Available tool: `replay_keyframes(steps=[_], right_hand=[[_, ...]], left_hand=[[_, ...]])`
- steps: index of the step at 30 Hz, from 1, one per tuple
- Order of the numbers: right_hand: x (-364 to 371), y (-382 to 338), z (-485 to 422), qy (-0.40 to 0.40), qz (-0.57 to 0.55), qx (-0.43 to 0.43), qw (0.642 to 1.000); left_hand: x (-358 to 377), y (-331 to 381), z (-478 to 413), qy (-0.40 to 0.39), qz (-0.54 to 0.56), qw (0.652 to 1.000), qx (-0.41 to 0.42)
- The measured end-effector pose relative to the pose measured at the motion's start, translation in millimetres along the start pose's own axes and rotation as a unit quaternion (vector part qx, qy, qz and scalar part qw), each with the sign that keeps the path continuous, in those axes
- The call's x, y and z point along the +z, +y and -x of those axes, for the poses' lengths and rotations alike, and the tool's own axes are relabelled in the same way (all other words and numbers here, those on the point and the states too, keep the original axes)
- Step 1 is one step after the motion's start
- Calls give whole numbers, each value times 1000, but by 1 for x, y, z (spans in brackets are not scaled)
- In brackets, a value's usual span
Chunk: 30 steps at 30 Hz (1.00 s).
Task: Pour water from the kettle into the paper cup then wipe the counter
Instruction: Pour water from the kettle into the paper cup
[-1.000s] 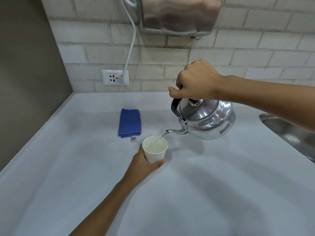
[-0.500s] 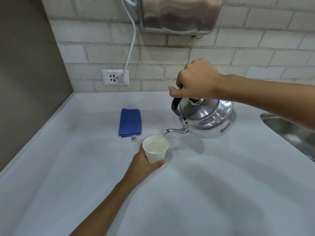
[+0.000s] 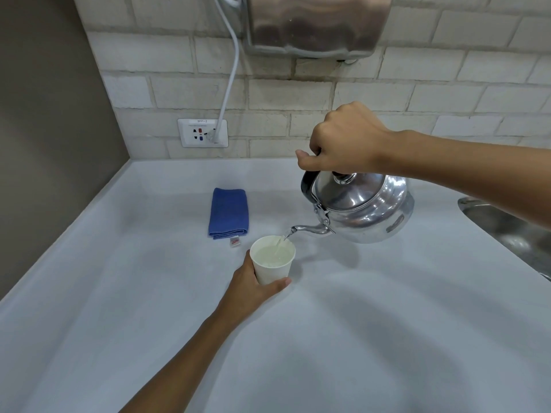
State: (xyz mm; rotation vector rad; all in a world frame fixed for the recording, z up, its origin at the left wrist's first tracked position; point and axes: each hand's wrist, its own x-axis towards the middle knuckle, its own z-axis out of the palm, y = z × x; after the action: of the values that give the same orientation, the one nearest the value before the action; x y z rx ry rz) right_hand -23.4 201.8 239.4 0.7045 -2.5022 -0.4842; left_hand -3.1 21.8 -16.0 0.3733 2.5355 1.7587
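A shiny steel kettle (image 3: 365, 210) hangs tilted above the counter, its spout pointing left and down over a white paper cup (image 3: 272, 265). A thin stream of water runs from the spout into the cup, which holds water close to its rim. My right hand (image 3: 343, 141) is closed around the kettle's black handle from above. My left hand (image 3: 253, 286) wraps the cup's lower side and holds it on the white counter (image 3: 357, 338). A folded blue cloth (image 3: 228, 213) lies flat just behind and left of the cup.
A steel sink (image 3: 507, 231) is set in the counter at the right edge. On the brick wall behind are a power socket (image 3: 202, 133) with a white cable plugged in and a metal appliance (image 3: 316, 23) above. A grey wall closes the left side.
The kettle stays tilted and keeps pouring; the water level in the cup has risen slightly. Both hands hold their places.
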Motion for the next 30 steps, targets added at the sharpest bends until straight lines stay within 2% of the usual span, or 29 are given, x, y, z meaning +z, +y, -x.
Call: replay_keyframes(steps=[8, 15, 25, 30], right_hand=[[12, 5, 10, 22, -35, 28, 999], [47, 24, 21, 47, -125, 139, 981], [110, 66, -2, 29, -260, 320, 911], [142, 75, -25, 27, -309, 371, 875]], left_hand=[[-1, 2, 2, -1, 4, 1000, -4], [0, 2, 2, 0, -3, 1000, -10], [0, 5, 3, 2, -6, 1000, -27], [0, 6, 4, 0, -10, 999, -38]])
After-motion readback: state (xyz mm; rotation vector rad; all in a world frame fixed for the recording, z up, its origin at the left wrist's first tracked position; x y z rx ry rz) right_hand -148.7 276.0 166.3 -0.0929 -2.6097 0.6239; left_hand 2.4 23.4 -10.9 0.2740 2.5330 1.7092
